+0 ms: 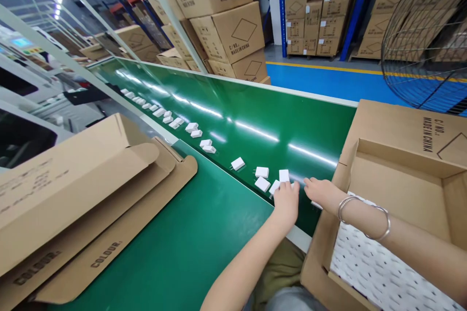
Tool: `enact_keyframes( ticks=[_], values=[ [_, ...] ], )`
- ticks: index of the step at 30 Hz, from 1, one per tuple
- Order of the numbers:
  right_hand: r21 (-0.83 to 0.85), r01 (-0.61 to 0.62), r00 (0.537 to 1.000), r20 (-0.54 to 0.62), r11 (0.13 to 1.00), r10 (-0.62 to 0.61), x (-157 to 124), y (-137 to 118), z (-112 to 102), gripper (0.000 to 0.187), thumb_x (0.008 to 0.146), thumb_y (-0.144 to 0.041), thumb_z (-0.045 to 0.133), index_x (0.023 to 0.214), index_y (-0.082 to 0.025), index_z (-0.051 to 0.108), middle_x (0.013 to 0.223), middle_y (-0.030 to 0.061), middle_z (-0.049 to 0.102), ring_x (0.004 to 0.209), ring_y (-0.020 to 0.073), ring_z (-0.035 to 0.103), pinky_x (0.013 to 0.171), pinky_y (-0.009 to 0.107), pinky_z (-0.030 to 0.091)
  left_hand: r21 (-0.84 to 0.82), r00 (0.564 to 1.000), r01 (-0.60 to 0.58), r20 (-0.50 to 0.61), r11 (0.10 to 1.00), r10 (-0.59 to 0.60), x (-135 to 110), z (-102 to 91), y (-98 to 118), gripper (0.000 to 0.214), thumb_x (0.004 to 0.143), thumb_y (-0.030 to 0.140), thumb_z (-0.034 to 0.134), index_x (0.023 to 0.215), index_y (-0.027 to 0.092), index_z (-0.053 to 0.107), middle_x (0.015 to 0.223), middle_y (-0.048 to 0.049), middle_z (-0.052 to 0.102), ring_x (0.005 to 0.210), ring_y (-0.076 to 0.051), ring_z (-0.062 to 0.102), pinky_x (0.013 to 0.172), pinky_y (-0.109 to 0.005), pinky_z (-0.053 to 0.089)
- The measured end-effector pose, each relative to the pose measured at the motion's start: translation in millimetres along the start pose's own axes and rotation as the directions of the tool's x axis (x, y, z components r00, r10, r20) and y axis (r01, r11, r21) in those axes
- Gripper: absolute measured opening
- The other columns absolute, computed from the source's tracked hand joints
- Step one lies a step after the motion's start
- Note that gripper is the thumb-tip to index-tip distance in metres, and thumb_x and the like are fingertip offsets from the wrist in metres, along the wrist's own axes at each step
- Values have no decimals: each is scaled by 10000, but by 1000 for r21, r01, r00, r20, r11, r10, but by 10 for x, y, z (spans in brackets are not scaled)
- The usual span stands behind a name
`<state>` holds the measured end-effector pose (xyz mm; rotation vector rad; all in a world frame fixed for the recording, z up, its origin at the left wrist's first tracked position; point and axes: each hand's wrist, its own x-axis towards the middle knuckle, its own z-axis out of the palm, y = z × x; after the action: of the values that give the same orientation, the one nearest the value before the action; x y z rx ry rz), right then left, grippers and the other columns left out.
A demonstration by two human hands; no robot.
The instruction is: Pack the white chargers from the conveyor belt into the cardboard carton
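White rectangular plastic plug adapters [262, 172] bunch at lower centre of the green conveyor belt [255, 116], and many more trail to the upper left. The left hand [286, 202] curls its fingers onto one, though I cannot tell if it grips. The right hand [321, 193] reaches alongside, fingers pressed together. At right, the open brown cardboard box [401, 155] already holds a white packed layer.

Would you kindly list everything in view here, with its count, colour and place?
chargers: many, white, in a row along the belt's near edge
conveyor belt: one, green, running from far left to right
flat cartons: a few, brown, lying at left
open carton: one, brown, at right
patterned sheet: one, white, inside the open carton
stacked cartons: many, brown, behind the belt
fan guard: one, grey wire, top right
bangles: two, silver, on the right wrist
left hand: one, bare, on the nearest chargers
right hand: one, bare, beside it
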<state>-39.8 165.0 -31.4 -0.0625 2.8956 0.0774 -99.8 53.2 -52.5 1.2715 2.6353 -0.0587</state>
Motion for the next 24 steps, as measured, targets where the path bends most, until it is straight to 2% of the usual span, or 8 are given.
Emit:
enact_keyframes(
  ticks=[3, 5, 11, 16, 19, 21, 23, 24],
  values=[
    [4, 16, 999, 31, 1000, -16, -14, 2, 67, 179, 906, -293, 563, 986, -137, 599, 975, 54, 612, 803, 155, 599, 673, 310, 526, -24, 998, 60, -15, 998, -60, 82, -41, -165, 382, 904, 106, 413, 1282, 158, 405, 1028, -136, 580, 990, -259, 556, 740, -330, 473],
    [17, 18, 998, 52, 1000, -19, -54, -15, 92, 174, 908, -285, 562, 987, -135, 602, 966, 53, 617, 801, 155, 603, 676, 313, 530, -51, 995, 91, -29, 995, -92, 128, -48, -241, 410, 901, 113, 437, 1302, 125, 354, 1041, -139, 578, 1003, -250, 555, 753, -314, 472],
    [104, -45, 997, 62, 994, 39, -21, -121, 77, 119, 912, -226, 549, 954, -135, 615, 1004, 51, 621, 889, 177, 602, 739, 347, 532, -154, 984, 142, -83, 978, -156, 423, -78, -570, 195, 911, 133, 435, 1106, 118, 443, 1109, -136, 545, 1059, -225, 509, 863, -333, 434],
    [331, -149, 989, 37, 932, 145, 18, -51, -82, 115, 910, -271, 556, 941, -184, 624, 1022, 48, 625, 908, 181, 592, 798, 380, 508, -285, 996, 67, -38, 956, -81, 639, -189, -830, 197, 823, 124, 575, 1013, 121, 521, 1063, -85, 582, 1034, -213, 533, 928, -379, 403],
    [564, -119, 988, -13, 817, 153, -193, 145, -288, 203, 839, -318, 643, 952, -152, 615, 985, 51, 625, 895, 204, 595, 807, 412, 491, -414, 999, -19, -49, 910, -2, 494, -298, -782, 274, 740, 99, 650, 990, 150, 550, 1032, -69, 614, 1019, -217, 554, 917, -356, 417],
    [733, -74, 986, -48, 676, 161, -456, 257, -407, 305, 821, -398, 638, 1000, -156, 596, 961, 59, 633, 863, 205, 607, 762, 374, 503, -507, 995, -92, -80, 857, 60, 263, -376, -677, 334, 737, 116, 660, 1045, 180, 547, 1056, -47, 625, 1007, -198, 574, 895, -327, 442],
    [857, -35, 984, -61, 514, 168, -772, 280, -451, 422, 887, -528, 467, 1070, -160, 560, 951, 79, 648, 823, 199, 633, 670, 313, 521, -629, 985, -174, -117, 757, 128, -13, -455, -545, 377, 734, 137, 674, 1085, 193, 548, 1090, -40, 632, 992, -180, 598, 861, -296, 471],
    [907, -29, 981, -54, 419, 186, -932, 250, -438, 494, 917, -572, 345, 1103, -158, 540, 941, 91, 656, 802, 195, 646, 632, 293, 526, -717, 975, -222, -147, 661, 168, -144, -496, -476, 389, 712, 140, 696, 1074, 190, 563, 1101, -47, 638, 1000, -184, 605, 856, -289, 479]
  ],
)
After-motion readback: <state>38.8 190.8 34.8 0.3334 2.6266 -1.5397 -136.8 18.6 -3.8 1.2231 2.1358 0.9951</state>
